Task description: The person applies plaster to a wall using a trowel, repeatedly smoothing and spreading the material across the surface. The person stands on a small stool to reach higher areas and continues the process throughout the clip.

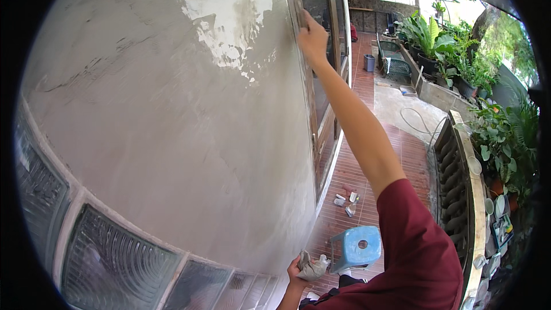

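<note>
My right arm stretches up and forward, and my right hand (314, 37) is at the brown wooden door frame (294, 0), where it meets the plastered wall (172, 120). Its fingers are bent, and whatever they may hold is hidden against the frame. Low down, my left hand (295, 272) is closed round a plastic bag of grey paste (312, 267), close to the foot of the wall. The wall is smeared grey, with a ragged white patch (229, 11) near the top.
A light blue plastic stool (359, 247) stands on the red tiled floor, with several small scraps (349, 202) beyond it. Glass blocks (115, 258) line the wall's lower edge. To the right runs a balustrade (459, 178) with potted plants (430, 46) behind. A grey bin (369, 62) stands farther off.
</note>
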Demonstrator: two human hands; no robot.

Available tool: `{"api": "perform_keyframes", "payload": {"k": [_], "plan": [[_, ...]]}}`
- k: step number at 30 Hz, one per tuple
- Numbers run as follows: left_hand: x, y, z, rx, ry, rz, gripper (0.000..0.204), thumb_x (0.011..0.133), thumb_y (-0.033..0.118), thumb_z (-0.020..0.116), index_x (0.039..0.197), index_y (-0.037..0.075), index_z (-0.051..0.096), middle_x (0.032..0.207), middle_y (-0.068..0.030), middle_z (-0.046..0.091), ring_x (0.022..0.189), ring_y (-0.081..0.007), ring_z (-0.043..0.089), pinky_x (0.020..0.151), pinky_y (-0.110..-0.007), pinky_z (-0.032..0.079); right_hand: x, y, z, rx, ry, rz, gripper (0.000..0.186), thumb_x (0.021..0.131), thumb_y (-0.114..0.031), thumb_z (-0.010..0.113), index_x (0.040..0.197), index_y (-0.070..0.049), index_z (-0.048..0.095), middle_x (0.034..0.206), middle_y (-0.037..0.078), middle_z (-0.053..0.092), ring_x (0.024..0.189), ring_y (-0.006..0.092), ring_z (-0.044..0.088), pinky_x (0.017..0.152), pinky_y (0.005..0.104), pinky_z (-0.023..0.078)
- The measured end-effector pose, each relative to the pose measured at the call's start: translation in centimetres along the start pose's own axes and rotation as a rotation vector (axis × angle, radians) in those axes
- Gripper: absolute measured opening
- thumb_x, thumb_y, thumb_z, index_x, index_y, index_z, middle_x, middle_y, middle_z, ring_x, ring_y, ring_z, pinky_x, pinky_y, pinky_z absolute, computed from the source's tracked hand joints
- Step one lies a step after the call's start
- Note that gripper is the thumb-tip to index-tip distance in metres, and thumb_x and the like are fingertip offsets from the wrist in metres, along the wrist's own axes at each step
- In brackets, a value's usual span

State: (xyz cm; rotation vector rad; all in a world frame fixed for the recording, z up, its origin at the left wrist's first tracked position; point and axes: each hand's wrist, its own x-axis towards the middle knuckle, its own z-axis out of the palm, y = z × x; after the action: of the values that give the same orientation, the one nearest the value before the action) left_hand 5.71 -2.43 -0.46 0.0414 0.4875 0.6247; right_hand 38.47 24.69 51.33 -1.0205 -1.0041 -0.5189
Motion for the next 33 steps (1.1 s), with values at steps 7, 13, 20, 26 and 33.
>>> {"api": "perform_keyframes", "payload": {"k": [7,13,20,26,33], "plan": [[0.0,2.0,-1.0,0.071,0.028,0.059,0.035,0.088,0.035,0.047,0.095,0.004,0.063,0.083,-0.0162,0.066,0.080,-0.0309,0.064,0.080,-0.045,0.051,-4.0,-3.4,4.6,-0.015,0.069,-0.085,0.049,0.071,0.002,0.048,0.120,-0.001,0.057,0.104,0.022,0.064,0.095,0.0365,0.063,0.086,0.0408,0.048],[-0.4,2.1,-0.9,0.037,0.063,0.000,0.034,0.088,0.034,0.049,0.094,0.004,0.064,0.083,-0.0168,0.066,0.080,-0.0320,0.064,0.080,-0.046,0.051,-19.4,-16.6,-0.7,0.309,-0.073,-0.205,0.061,0.077,0.010,0.043,0.136,-0.007,0.046,0.124,0.022,0.055,0.101,0.0335,0.063,0.079,0.0374,0.053],[0.5,0.5,-0.2,0.033,0.060,0.029,0.034,0.087,0.035,0.048,0.097,0.005,0.063,0.084,-0.0175,0.066,0.081,-0.0334,0.063,0.080,-0.048,0.051,-20.4,-17.0,-6.3,0.378,-0.136,-0.058,0.063,0.071,0.017,0.041,0.132,0.001,0.049,0.129,0.021,0.053,0.113,0.0296,0.059,0.091,0.0299,0.048],[-0.7,-0.6,-0.5,0.039,0.068,0.085,0.035,0.087,0.036,0.047,0.098,0.007,0.063,0.084,-0.0169,0.065,0.081,-0.0334,0.062,0.079,-0.048,0.050,-7.4,-2.8,-0.5,0.110,0.056,0.022,0.060,0.070,0.010,0.045,0.129,-0.001,0.051,0.117,0.021,0.060,0.106,0.0322,0.061,0.089,0.0335,0.047],[-3.0,-0.6,-1.3,-0.038,0.127,0.186,0.032,0.087,0.033,0.050,0.097,0.005,0.063,0.084,-0.0153,0.066,0.081,-0.0306,0.063,0.079,-0.046,0.051,-11.6,-3.8,2.7,0.102,-0.052,-0.008,0.062,0.068,0.008,0.047,0.130,0.000,0.050,0.123,0.024,0.055,0.120,0.0372,0.049,0.098,0.0395,0.040]]}}
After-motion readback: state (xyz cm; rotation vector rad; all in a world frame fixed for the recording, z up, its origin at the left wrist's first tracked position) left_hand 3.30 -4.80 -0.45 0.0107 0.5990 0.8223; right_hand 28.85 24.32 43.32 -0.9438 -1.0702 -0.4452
